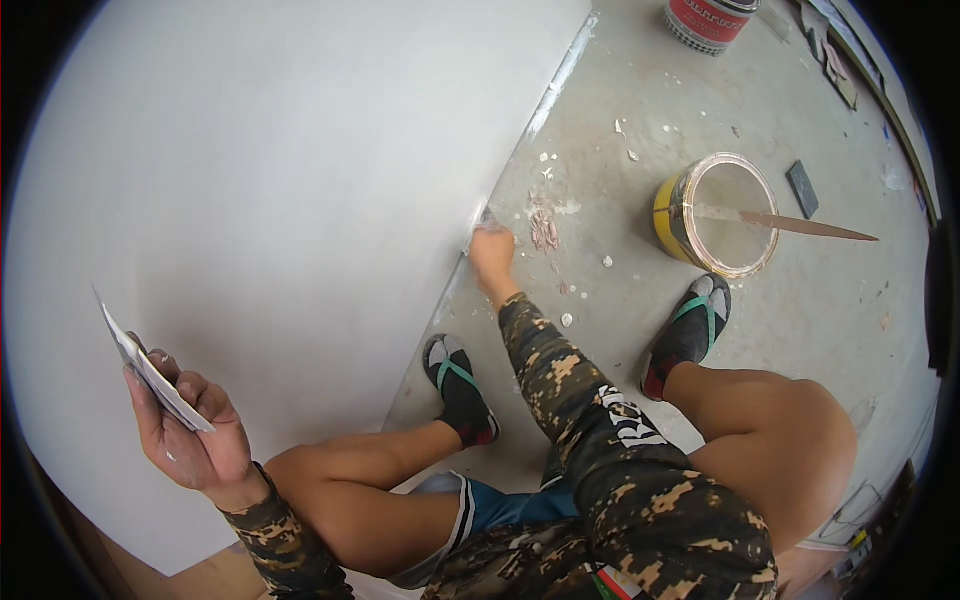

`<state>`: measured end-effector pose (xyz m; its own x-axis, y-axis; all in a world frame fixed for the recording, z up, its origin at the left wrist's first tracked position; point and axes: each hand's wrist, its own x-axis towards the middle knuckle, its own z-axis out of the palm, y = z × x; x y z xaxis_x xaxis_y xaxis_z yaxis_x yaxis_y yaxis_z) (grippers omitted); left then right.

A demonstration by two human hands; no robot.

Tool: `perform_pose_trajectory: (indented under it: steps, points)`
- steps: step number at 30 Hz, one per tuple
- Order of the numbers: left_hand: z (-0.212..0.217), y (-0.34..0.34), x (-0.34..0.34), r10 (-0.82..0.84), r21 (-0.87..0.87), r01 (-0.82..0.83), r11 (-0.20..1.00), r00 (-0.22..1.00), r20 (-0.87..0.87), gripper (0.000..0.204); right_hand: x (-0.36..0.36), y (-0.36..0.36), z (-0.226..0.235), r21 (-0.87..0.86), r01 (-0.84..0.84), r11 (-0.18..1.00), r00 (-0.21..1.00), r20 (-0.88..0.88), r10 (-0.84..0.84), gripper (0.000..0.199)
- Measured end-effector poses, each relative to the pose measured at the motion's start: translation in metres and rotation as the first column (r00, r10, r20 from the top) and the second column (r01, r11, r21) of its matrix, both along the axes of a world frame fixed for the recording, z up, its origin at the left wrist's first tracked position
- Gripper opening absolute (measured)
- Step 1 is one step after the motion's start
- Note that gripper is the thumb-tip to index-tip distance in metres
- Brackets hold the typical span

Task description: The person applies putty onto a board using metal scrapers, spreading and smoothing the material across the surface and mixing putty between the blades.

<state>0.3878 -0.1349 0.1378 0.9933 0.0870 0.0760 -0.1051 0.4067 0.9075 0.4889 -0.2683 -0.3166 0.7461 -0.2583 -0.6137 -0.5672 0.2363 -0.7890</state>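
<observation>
My left hand (195, 430) is raised at the lower left, its fingers closed around a thin flat scraper plate (150, 370) smeared with white paste. Farther in, my right hand (492, 258) makes a fist against the edge of a large smooth white panel (300, 180). A small greyish piece shows just beyond the right fingers, too blurred and covered for me to tell its kind. White filler (560, 80) lies in a strip along the panel's far edge, where it meets the grey floor (620, 330).
A yellow can (672, 215) stands on the right, a brown flat stick (815, 227) lying across its top. Near it is a dark rectangular block (802, 189). A red can (708, 25) is at the top. Dried paste crumbs (544, 220) dot the floor; my sandalled feet flank my right forearm.
</observation>
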Motion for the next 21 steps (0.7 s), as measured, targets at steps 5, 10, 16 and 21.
perform_pose_trajectory:
  steps: [5,10,16,21]
  points:
    - [0.011,0.001,-0.004,0.038,0.026,-0.038,0.999,0.999,-0.015,0.042,-0.08,0.055,0.126,-0.244,0.014,0.97,0.844,0.523,0.12,0.025]
    - [0.007,-0.004,0.002,0.061,-0.042,-0.063,0.997,0.997,-0.055,0.038,-0.09,0.009,0.082,-0.155,-0.14,0.978,0.876,0.441,0.195,0.032]
    - [0.008,-0.004,-0.001,0.053,0.054,-0.052,0.997,0.998,-0.022,0.04,-0.002,-0.038,0.02,0.213,0.039,0.976,0.991,-0.132,-0.01,0.042]
    - [0.01,-0.003,-0.001,0.11,0.072,-0.107,0.992,0.993,-0.049,0.04,0.018,-0.04,0.024,0.268,0.103,0.958,0.988,-0.137,-0.068,0.043]
